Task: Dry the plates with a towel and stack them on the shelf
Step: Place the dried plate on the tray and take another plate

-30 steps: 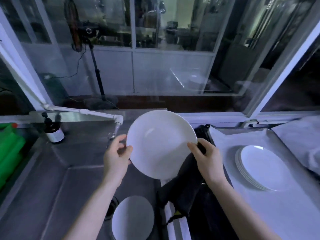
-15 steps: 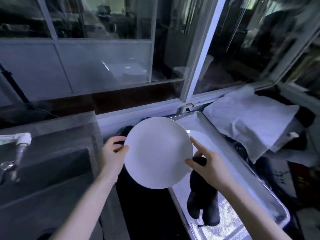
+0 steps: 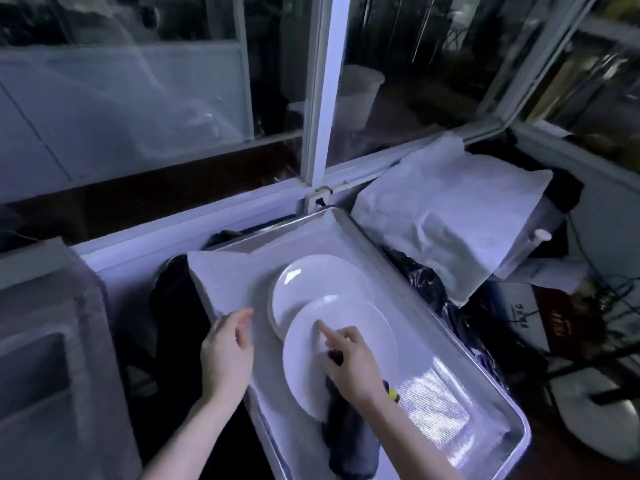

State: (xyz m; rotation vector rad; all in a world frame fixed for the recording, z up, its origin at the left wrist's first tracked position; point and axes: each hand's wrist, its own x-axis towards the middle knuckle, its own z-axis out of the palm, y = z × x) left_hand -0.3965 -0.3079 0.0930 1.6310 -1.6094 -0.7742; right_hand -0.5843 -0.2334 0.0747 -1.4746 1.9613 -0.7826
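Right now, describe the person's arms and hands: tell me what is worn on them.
Nothing worn shows. The left hand and the right hand have no gloves, rings, watch or bands. Both arms are uncovered to the frame's lower edge, with no sleeve or cuff in view. The dim light may hide small details.

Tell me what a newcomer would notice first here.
The round white plate stands out, held low over the near edge of the stack of white plates on the cloth-lined metal tray. The right hand grips it along with a dark towel. The left hand hovers open by the tray's left edge.
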